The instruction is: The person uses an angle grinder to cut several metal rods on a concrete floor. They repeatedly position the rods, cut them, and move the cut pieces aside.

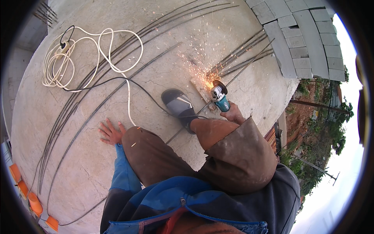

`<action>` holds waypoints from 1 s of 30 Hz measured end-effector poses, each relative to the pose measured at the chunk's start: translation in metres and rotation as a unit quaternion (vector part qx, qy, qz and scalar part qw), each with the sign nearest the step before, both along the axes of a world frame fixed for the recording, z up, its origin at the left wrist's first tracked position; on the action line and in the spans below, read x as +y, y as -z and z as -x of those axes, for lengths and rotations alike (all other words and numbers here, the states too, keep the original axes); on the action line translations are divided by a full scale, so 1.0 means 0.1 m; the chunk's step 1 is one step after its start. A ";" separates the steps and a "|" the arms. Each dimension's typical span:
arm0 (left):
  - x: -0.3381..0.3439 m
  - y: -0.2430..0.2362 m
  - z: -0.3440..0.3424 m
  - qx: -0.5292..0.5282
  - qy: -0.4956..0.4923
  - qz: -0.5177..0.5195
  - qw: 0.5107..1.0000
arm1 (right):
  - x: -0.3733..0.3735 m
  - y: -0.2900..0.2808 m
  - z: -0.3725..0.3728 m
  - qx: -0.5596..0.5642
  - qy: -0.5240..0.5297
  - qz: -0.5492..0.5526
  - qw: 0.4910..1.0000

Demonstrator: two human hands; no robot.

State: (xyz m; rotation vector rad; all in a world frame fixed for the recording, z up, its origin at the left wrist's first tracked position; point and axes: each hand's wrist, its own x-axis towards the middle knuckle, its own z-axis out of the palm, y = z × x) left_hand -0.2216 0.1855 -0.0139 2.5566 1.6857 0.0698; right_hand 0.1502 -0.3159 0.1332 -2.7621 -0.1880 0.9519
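Observation:
My right hand [233,113] is wrapped round the teal body of an angle grinder [221,102]. Its dark disc [220,86] meets a steel rebar at the near ends of a bundle of rebars [241,54], and orange sparks [202,74] spray up and to the left from there. My shod foot [177,103] rests beside the grinder, over a rebar. A flat piece [201,93] lies under the cutting spot. My left hand [112,133] is flat on the concrete with its fingers spread, holding nothing.
Long rebars [87,84] curve across the concrete slab [156,74] on the left. A white extension cord [58,72] lies coiled there, and a black cable [146,91] runs toward the grinder. Grey blocks [300,43] stand at the upper right; orange objects [35,203] sit at the lower left.

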 end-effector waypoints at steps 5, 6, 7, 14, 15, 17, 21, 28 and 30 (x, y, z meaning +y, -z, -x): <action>0.00 0.00 0.01 0.003 0.001 -0.001 1.000 | 0.02 -0.01 0.01 0.003 0.003 -0.008 1.000; 0.00 0.01 0.00 0.001 0.003 -0.002 1.000 | 0.00 -0.01 0.01 0.000 0.002 -0.007 1.000; 0.01 0.00 0.01 0.001 0.003 -0.004 1.000 | 0.02 -0.01 0.01 -0.001 0.000 -0.004 1.000; -0.01 0.01 0.00 -0.007 0.006 -0.020 1.000 | 0.00 0.01 0.01 0.006 0.007 -0.013 1.000; -0.02 0.01 -0.02 -0.012 0.011 -0.025 1.000 | -0.04 0.02 0.00 0.002 0.009 -0.017 1.000; -0.02 0.01 0.00 -0.014 0.014 -0.033 0.999 | -0.03 0.03 0.00 0.004 0.005 -0.015 1.000; -0.01 0.01 0.01 -0.014 0.012 -0.030 0.999 | 0.01 0.00 0.01 0.009 0.007 -0.020 1.000; -0.01 0.01 0.01 -0.008 0.005 -0.019 1.000 | 0.05 -0.05 0.02 0.008 0.002 -0.018 1.000; -0.01 0.00 0.01 -0.012 0.008 -0.018 1.000 | 0.05 -0.03 0.01 0.004 -0.005 -0.011 1.000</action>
